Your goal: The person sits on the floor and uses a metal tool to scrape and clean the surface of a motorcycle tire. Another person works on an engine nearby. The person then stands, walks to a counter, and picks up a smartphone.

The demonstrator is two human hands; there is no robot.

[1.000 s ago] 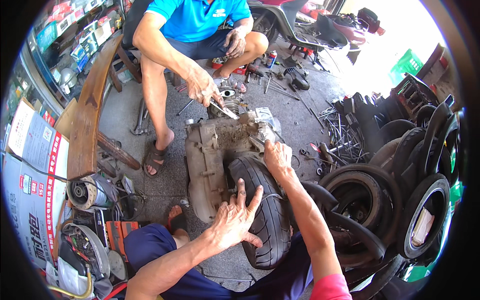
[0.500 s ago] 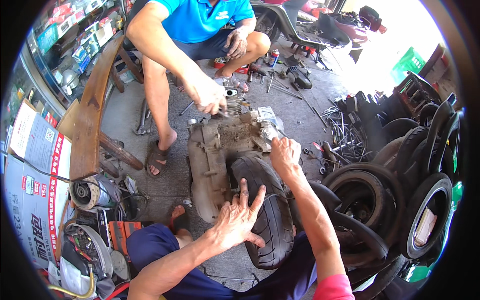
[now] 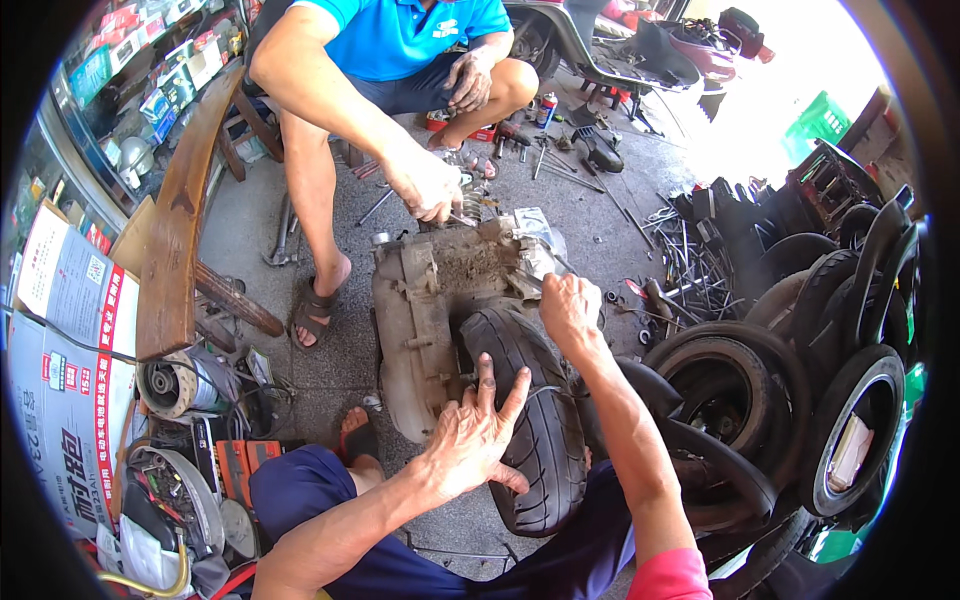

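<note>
A dirty grey scooter engine (image 3: 415, 290) lies on the floor, joined to a wheel with a black tyre (image 3: 530, 440). My left hand (image 3: 470, 430) rests on the tyre's left side, its fingers spread and open. By the engine's right side, my right hand (image 3: 570, 312) is closed round a thin metal tool (image 3: 530, 279); most of it is hidden in the fist. Across the engine, a squatting person's hand (image 3: 428, 190) is at the finned cylinder (image 3: 483, 208), holding something thin that I cannot make out.
Used tyres (image 3: 720, 390) are piled at the right, beside scattered metal tools (image 3: 690, 260). A wooden bench (image 3: 180, 230) stands left, near cardboard boxes (image 3: 75, 370) and a motor part (image 3: 175, 388). A hammer (image 3: 284, 240) lies near the other person's foot. A scooter (image 3: 620, 50) is behind.
The other person's hand has shifted slightly down at the cylinder. My left hand stays on the tyre, and my right hand has barely moved.
</note>
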